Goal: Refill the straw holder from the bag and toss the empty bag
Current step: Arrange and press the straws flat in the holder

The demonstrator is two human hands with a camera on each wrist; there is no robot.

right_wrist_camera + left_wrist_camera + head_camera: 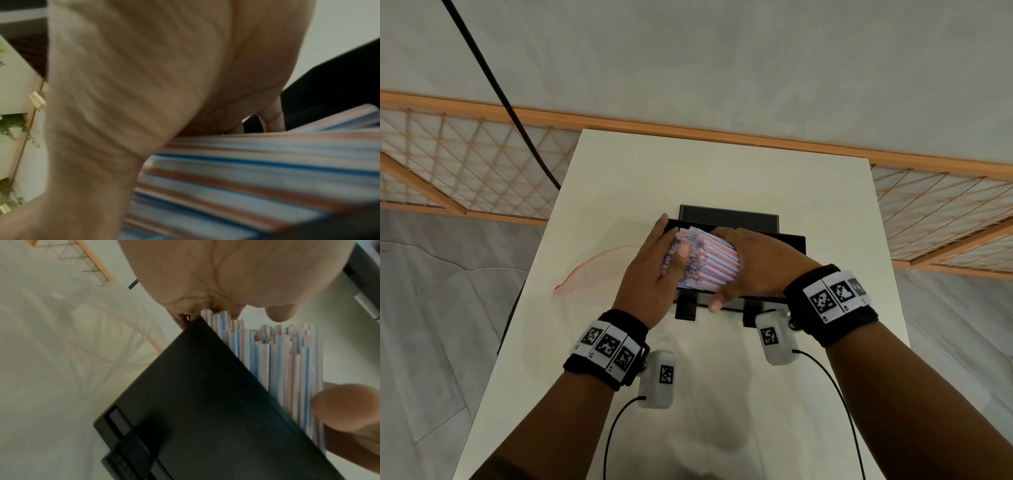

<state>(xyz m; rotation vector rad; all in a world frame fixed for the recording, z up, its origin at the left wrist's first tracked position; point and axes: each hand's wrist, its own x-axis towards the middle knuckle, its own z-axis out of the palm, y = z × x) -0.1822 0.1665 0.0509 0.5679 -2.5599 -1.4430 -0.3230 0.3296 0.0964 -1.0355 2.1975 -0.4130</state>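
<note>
A black straw holder (792,240) stands mid-table with its top open. Over it, a thick bundle of red-and-blue striped straws (710,263) lies crosswise. My right hand (756,265) wraps around the bundle from the right, thumb at the holder's near edge. My left hand (650,274) is flat against the straws' left ends, fingers straight, thumb resting on the ends. The clear bag (592,270) with a red zip line lies flat on the table to the left. The left wrist view shows the straws (287,363) behind the holder's dark wall (205,402). The right wrist view shows the straws (246,178) under my palm.
The white table (722,171) is narrow, with edges close on both sides. A black flat lid or panel (727,214) sits just behind the holder. A black cable (510,102) hangs at the upper left. A wooden lattice screen (465,164) lies on the floor beyond.
</note>
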